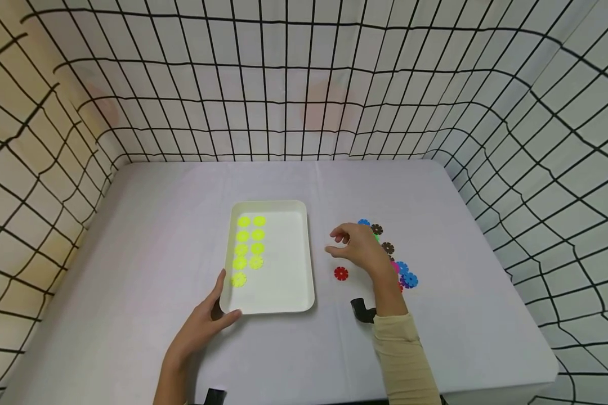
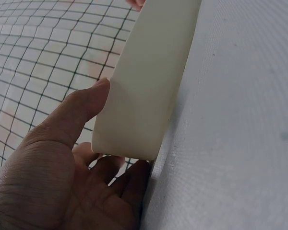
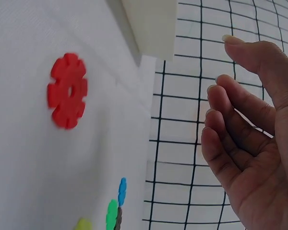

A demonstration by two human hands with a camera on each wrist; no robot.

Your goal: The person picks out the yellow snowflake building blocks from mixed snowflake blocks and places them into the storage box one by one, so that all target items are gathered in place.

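Observation:
A white rectangular tray [image 1: 286, 259] lies on the table with yellow flower-shaped discs [image 1: 257, 248] in two columns along its left side. At the tray's near left corner my left hand [image 1: 202, 326] grips it, thumb on the near wall and fingers along the left side; the left wrist view shows the thumb by the tray's rim [image 2: 139, 96]. My right hand [image 1: 362, 247] hovers right of the tray, thumb and fingers apart with nothing between them. Below its fingertips sits a single red disc [image 1: 341, 273], large in the right wrist view. The hand and forearm partly cover other discs.
A loose trail of discs runs along the right, with brown [image 1: 387, 247], blue [image 1: 410, 279] and pink ones overlapping. Black wire mesh [image 1: 284, 84] borders the white-covered table [image 1: 157, 225] at the back and sides. A black strap piece [image 1: 363, 311] shows beside the right wrist.

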